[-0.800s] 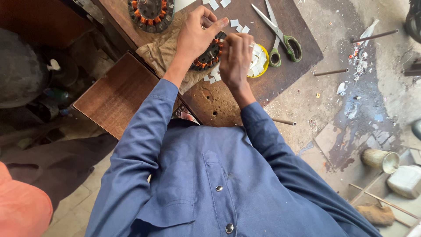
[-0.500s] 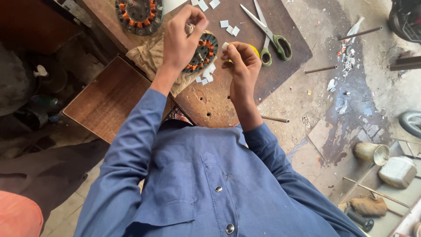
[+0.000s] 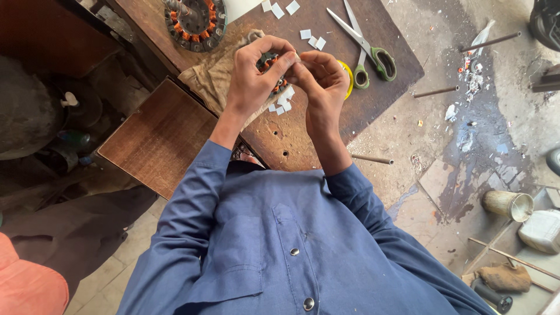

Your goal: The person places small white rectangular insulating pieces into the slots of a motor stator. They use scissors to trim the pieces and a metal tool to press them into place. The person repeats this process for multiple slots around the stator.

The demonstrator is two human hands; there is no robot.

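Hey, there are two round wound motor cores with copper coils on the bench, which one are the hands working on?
The motor core lying on the tan cloth, mostly hidden behind the left hand and right hand. The other core sits untouched near the table's far edge.

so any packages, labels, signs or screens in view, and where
No labels, signs or screens.
White jug: floor, far right edge, squat, off-white plastic.
Can: floor beside the jug, on its side, dull tan cylinder, open end pale.

a dark brown wooden surface (image 3: 385, 76) stands over a pale concrete floor (image 3: 431, 134), stained blue-grey and littered with scraps and thin rods. a lower wooden panel (image 3: 157, 134) sits beside it. daylight falls on the floor; the left side lies in shadow.
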